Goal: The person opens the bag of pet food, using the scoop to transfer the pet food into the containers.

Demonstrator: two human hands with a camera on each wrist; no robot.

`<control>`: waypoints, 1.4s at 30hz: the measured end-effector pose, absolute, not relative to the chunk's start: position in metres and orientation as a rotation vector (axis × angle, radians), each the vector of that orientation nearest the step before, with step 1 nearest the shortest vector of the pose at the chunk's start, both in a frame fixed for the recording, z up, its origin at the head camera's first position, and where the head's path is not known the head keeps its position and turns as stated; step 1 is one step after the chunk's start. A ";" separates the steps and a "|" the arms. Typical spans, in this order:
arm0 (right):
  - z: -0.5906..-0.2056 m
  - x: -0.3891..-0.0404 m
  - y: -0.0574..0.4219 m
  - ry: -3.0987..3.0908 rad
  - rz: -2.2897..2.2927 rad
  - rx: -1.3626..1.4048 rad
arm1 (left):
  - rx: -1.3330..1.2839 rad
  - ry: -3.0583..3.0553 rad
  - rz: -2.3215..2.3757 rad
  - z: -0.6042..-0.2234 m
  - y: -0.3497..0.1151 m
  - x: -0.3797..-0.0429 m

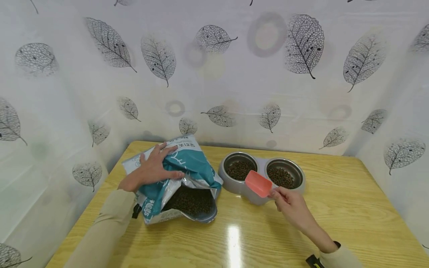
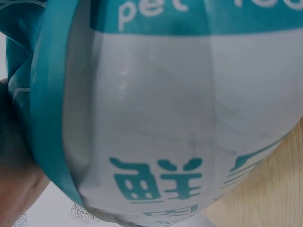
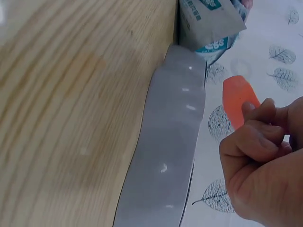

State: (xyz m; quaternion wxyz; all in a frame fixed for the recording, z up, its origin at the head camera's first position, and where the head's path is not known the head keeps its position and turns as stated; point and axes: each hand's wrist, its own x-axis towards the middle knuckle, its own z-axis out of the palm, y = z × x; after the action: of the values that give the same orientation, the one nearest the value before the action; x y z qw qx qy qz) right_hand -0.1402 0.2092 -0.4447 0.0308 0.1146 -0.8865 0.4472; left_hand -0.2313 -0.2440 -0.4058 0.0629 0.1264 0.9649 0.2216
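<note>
In the head view, my left hand (image 1: 155, 167) rests on top of a teal and white pet food bag (image 1: 187, 162), its fingers spread. The bag lies on its side, its open mouth facing the near edge and brown kibble (image 1: 192, 201) inside. My right hand (image 1: 293, 207) pinches the handle of a pink scoop (image 1: 259, 184). The scoop is above the front of a grey double bowl stand (image 1: 231, 185), and no kibble shows in it. Both metal bowls hold kibble. In the right wrist view, curled fingers grip the scoop (image 3: 236, 97).
A yellow wood-grain table (image 1: 338, 197) carries the bag at left and the bowl stand at the back middle. Leaf-patterned sheeting (image 1: 241, 85) rises behind the table and at both sides.
</note>
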 end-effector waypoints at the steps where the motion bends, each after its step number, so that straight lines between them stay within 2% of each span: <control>1: -0.445 -0.139 0.207 -2.711 1.400 0.399 | 0.382 2.914 0.672 -0.406 -0.244 -0.231; 7: -0.449 -0.135 0.195 -2.594 1.553 0.649 | 0.392 2.909 0.683 -0.406 -0.244 -0.230; 15: -0.452 -0.130 0.182 -2.571 1.657 0.840 | 0.387 2.917 0.689 -0.406 -0.244 -0.231; 26: -0.449 -0.128 0.155 -2.675 1.729 0.984 | 0.385 2.910 0.674 -0.407 -0.244 -0.232; 34: -0.451 -0.126 0.126 -2.744 1.551 1.097 | 0.397 2.915 0.669 -0.406 -0.246 -0.233; 42: -0.449 -0.125 0.095 -2.812 1.393 1.063 | 0.398 2.913 0.680 -0.406 -0.246 -0.232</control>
State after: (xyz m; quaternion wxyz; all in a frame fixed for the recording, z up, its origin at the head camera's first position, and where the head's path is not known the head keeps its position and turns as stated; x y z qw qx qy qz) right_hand -0.1250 0.0951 -0.4493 -0.0857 0.3198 -0.8456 0.4188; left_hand -0.2322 -0.2461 -0.4062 0.0619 0.1315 0.9635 0.2249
